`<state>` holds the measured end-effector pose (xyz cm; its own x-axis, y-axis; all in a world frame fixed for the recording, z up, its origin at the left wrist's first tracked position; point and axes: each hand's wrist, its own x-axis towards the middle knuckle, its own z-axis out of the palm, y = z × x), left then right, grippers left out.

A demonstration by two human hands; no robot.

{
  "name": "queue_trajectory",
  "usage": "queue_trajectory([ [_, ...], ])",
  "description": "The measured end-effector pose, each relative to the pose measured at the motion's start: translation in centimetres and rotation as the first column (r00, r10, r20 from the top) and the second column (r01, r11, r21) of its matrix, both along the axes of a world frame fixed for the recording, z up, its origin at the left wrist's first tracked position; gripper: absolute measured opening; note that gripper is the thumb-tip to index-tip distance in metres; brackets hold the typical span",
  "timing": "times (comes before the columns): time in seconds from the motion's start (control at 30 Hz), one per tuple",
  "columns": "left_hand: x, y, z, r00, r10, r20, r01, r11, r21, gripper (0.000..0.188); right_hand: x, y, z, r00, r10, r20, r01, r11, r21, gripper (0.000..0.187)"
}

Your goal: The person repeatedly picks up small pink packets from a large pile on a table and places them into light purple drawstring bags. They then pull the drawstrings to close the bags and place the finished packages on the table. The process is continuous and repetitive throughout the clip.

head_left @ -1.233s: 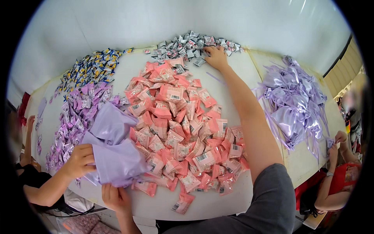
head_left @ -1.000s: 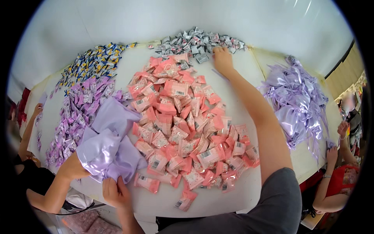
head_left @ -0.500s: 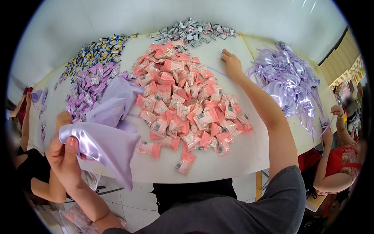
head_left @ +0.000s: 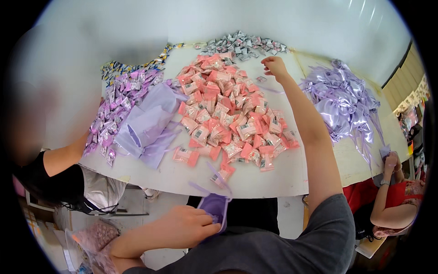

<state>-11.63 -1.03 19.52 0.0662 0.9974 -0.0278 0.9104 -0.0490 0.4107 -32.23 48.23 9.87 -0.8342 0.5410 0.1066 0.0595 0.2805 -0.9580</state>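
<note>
My left hand [head_left: 191,224] is closed on the side of a lilac satin pouch [head_left: 220,204], held in front of the table's near edge. The pouch's mouth faces up, and its ribbons trail toward the table. My right hand [head_left: 275,67] reaches to the far side, at the right end of a pile of small silver-grey packets [head_left: 242,44]. Its fingers are bent, with the tips apart and nothing visible between them. One small packet [head_left: 261,79] lies just below those fingers. Beneath my reaching arm spreads a big heap of pink wrapped packets [head_left: 219,109].
Flat lilac pouches [head_left: 146,125] lie left of the pink heap, beside purple packets [head_left: 109,121] and blue-yellow packets [head_left: 116,68]. Filled satin pouches [head_left: 342,102] are piled at the right. A blurred co-worker [head_left: 59,169] leans in at the left; another co-worker [head_left: 394,196] sits at the right.
My left hand has brought the pouch down and right, to the table's front edge, with its mouth now up. My right hand has shifted slightly right. The left co-worker has leaned in over the table.
</note>
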Motion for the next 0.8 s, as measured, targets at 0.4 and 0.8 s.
queue_trajectory([
  [0.4,3.6,1.5,-7.0,0.981,-0.049,-0.189,0.070,0.992,0.105,0.024,2.4,-4.5,2.2,0.971,0.210,0.114,-0.233,0.938,0.257,0.026],
  [0.8,6.8,3.8,-11.6,0.953,-0.061,-0.298,0.157,0.937,0.312,0.013,29.9,-26.8,-0.8,0.007,0.819,0.573,-0.551,0.481,-0.682,0.028],
])
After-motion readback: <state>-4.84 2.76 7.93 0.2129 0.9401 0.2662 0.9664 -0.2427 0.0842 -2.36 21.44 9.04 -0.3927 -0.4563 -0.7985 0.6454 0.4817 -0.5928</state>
